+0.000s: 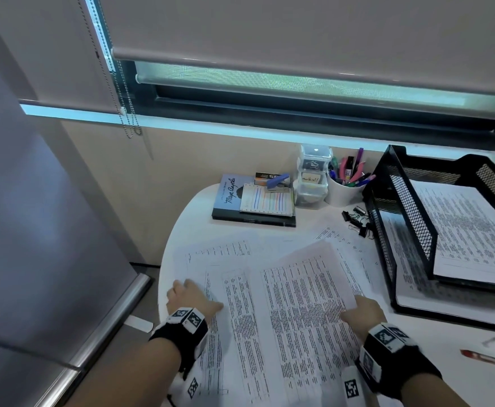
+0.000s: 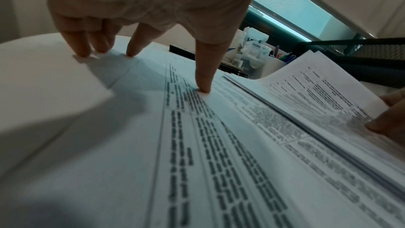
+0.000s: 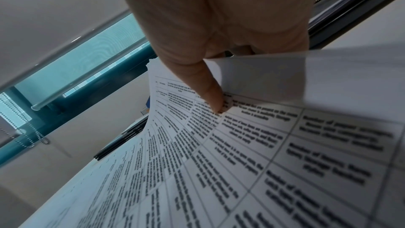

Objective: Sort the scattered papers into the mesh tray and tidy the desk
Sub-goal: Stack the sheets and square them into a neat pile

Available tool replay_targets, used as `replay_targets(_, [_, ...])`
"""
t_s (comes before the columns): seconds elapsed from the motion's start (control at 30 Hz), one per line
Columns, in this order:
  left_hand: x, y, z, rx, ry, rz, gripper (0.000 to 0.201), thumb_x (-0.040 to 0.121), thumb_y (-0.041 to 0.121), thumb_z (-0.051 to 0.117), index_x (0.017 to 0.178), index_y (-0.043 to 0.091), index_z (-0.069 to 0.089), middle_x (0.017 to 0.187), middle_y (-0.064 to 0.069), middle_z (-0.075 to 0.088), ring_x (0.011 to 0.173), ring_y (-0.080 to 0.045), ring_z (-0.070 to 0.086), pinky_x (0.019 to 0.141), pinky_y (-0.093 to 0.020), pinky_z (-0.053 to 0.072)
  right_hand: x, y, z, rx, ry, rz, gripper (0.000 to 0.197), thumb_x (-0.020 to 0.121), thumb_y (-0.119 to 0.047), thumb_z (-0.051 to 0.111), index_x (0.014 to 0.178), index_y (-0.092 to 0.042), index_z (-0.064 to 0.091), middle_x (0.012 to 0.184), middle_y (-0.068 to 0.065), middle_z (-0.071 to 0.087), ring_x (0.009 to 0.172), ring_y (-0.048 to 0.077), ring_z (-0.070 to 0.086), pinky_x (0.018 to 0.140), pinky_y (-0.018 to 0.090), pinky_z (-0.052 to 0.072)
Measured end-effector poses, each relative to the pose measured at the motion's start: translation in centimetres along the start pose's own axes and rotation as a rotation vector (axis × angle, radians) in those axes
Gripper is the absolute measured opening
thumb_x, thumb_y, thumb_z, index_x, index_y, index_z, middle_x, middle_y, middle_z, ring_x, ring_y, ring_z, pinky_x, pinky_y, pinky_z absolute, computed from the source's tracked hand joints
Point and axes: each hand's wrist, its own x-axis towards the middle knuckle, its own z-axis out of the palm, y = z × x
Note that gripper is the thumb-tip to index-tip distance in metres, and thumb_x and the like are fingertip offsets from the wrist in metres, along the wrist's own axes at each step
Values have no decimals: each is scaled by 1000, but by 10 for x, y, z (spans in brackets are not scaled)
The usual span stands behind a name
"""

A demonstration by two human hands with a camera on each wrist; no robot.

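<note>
Several printed sheets (image 1: 269,289) lie scattered over the white round desk (image 1: 199,198). My left hand (image 1: 192,298) presses straight fingertips (image 2: 205,87) down on the left sheets (image 2: 197,145). My right hand (image 1: 360,311) pinches the right edge of a thin stack of papers (image 1: 305,286), thumb (image 3: 213,96) on top and fingers hidden underneath; that edge (image 2: 342,93) curls up off the desk. The black mesh tray (image 1: 401,207) stands at the right with printed pages (image 1: 472,230) in its upper tier.
At the back sit a stack of books (image 1: 249,201) with a stapler (image 1: 278,180), small clear boxes (image 1: 313,174) and a white cup of pens (image 1: 347,186). Binder clips (image 1: 356,218) lie by the tray. A red pen (image 1: 486,359) lies at the right edge.
</note>
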Motion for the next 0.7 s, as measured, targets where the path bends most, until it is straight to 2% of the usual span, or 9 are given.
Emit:
replay_targets(0.13, [0,3,-5,-164,-51,-86,86,72,32,72,139,8,23,135,-14,31,123,-33,42,100,-37,44,2,1,10,-19,32,-8,6,75,-9,59,81,-7,60,90,14,64,81,28,64,71,31,53])
replay_targets(0.2, [2,1,-7,-298,-79,-89,75,75,18,68,137,8,26,133,-14,38,107,-28,54,88,-35,51,2,1,12,-25,41,-6,6,75,-8,58,81,-6,60,92,16,64,82,30,64,75,35,56])
replay_targets(0.27, [5,-3,-5,-443,-97,-66,69,78,10,66,137,7,30,137,-14,44,96,-23,57,75,-27,49,-1,0,11,-35,48,-2,3,77,-8,58,80,-8,58,95,16,64,83,29,64,76,36,56])
replay_targets(0.4, [1,-7,-3,-626,-235,-50,69,72,28,77,129,1,50,130,-11,56,115,-28,55,95,-31,44,-9,-5,8,-38,-3,7,22,82,-6,60,104,-4,60,112,17,61,97,29,61,80,27,50])
replay_targets(0.47, [-2,-7,2,-718,-314,-51,89,55,38,84,128,-2,51,128,-11,58,116,-28,54,99,-35,43,-14,-8,10,-18,-24,-7,33,82,-4,62,113,3,55,115,19,60,92,27,59,71,25,49])
replay_targets(0.5, [-3,-6,4,-757,-335,-49,98,45,42,85,128,0,53,127,-11,59,116,-28,55,102,-37,42,-15,-9,12,-4,-30,-11,35,81,-3,63,114,4,54,114,18,61,86,25,57,62,24,47])
replay_targets(0.57, [-7,-3,4,-807,-371,-24,91,37,41,86,117,5,62,116,-9,67,107,-27,61,100,-41,46,-18,-12,18,15,-42,-22,32,80,-3,65,110,1,51,105,12,61,80,20,52,51,19,38])
replay_targets(0.63, [-9,-2,6,-834,-448,-6,78,37,38,89,107,9,68,104,-8,72,98,-28,66,94,-43,51,-20,-15,24,34,-62,-27,27,81,-5,65,100,-5,47,95,6,55,80,19,51,56,21,39])
replay_targets(0.7, [1,-7,21,-885,-466,-42,93,29,41,94,110,7,66,104,-9,72,97,-29,67,92,-45,52,-20,-17,28,62,-80,-40,25,80,-8,67,96,-8,48,89,4,57,74,16,52,56,22,41])
